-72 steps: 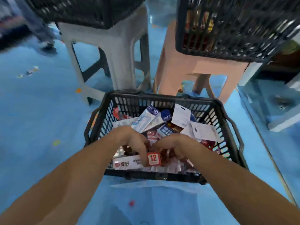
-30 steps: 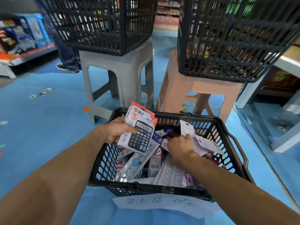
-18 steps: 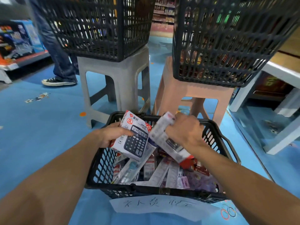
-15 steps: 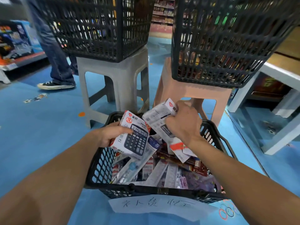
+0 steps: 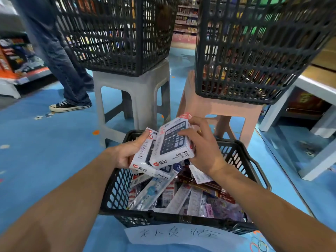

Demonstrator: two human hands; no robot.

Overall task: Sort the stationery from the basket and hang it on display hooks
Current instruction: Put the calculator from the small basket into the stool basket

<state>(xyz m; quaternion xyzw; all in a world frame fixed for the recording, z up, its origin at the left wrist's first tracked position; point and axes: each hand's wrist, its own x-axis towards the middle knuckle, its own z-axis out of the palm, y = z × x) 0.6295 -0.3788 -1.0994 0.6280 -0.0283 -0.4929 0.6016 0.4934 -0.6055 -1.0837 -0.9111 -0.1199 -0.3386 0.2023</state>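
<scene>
Calculator boxes [image 5: 160, 161], two alike, sit above the far edge of the basket [image 5: 116, 188]. Our left hand [image 5: 125, 153] grips the lower box [image 5: 140, 168]. Our right hand [image 5: 205, 150] clamps the upper box [image 5: 172, 142] over it. We judge this groups matching items for one hook.

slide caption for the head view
Left hand holds one calculator box, right hand a second box atop it, over the basket.
</scene>
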